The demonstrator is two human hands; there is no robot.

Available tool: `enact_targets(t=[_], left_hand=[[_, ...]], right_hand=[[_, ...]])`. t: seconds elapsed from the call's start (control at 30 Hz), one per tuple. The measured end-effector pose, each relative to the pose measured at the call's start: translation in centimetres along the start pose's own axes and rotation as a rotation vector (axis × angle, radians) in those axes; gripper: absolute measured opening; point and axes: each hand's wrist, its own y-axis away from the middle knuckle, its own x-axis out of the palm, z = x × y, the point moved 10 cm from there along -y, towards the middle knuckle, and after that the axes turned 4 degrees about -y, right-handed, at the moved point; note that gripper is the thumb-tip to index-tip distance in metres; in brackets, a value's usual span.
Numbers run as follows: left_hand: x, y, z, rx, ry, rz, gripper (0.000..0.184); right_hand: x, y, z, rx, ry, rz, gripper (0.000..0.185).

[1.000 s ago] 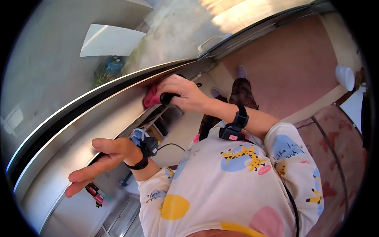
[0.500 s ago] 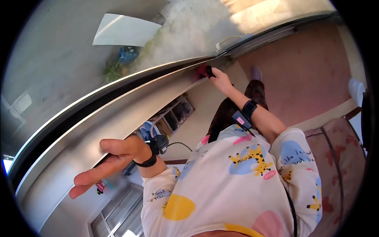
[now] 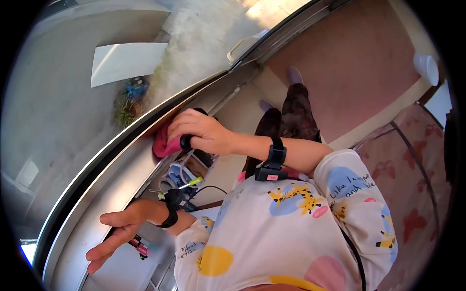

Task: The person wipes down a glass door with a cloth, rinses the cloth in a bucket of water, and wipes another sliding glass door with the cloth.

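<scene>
My right hand (image 3: 201, 132) is closed on a pink cloth (image 3: 164, 143), which lies against the pale window ledge (image 3: 114, 186). A small black band or handle shows beside the cloth, under the fingers; I cannot make out what it is. Farther left and nearer the body, my left hand (image 3: 121, 229) is held over the ledge with thumb and fingers apart and nothing in it. Black straps with small devices sit around both wrists.
Beyond the dark window frame (image 3: 141, 122) lie a white panel (image 3: 124, 63) and a potted plant (image 3: 127, 111). Below the ledge is a rack with shoes (image 3: 180, 175). A white bucket (image 3: 426, 69) stands at the right, near a butterfly-patterned cover (image 3: 412, 179).
My right hand first slid the cloth toward the far end of the ledge, then came back nearer to my left hand. My left hand stayed open over the ledge. The view shifted.
</scene>
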Motion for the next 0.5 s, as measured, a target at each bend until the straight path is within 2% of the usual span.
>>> enact_targets(t=[0.17, 0.23, 0.27, 0.3, 0.4, 0.47, 0.5], left_hand=[[0.0, -0.1, -1.1, -0.042, 0.068, -0.046, 0.075], [0.0, 0.0, -1.4, -0.038, 0.102, -0.067, 0.075], [-0.1, 0.2, -1.3, -0.047, 0.107, -0.068, 0.075], [0.0, 0.2, -1.0, -0.056, 0.106, -0.053, 0.076], [-0.1, -0.2, -1.1, -0.057, 0.095, -0.042, 0.077], [-0.1, -0.3, -1.5, -0.036, 0.045, -0.015, 0.079], [-0.1, -0.2, -1.1, -0.037, 0.032, -0.003, 0.078]], right_hand=[[-10.1, 8.5, -19.5, 0.411, 0.300, -0.163, 0.031], [-12.5, 9.8, -22.8, 0.454, 0.366, -0.203, 0.030], [-12.6, 9.8, -24.0, 0.532, 0.428, -0.155, 0.030], [-12.2, 9.5, -23.8, 0.611, 0.487, -0.104, 0.030], [-8.8, 8.0, -18.4, 0.590, 0.498, -0.060, 0.034], [-5.1, 4.9, -8.2, 0.248, 0.296, -0.139, 0.036], [-2.9, 3.5, -3.7, 0.156, 0.235, -0.096, 0.035]])
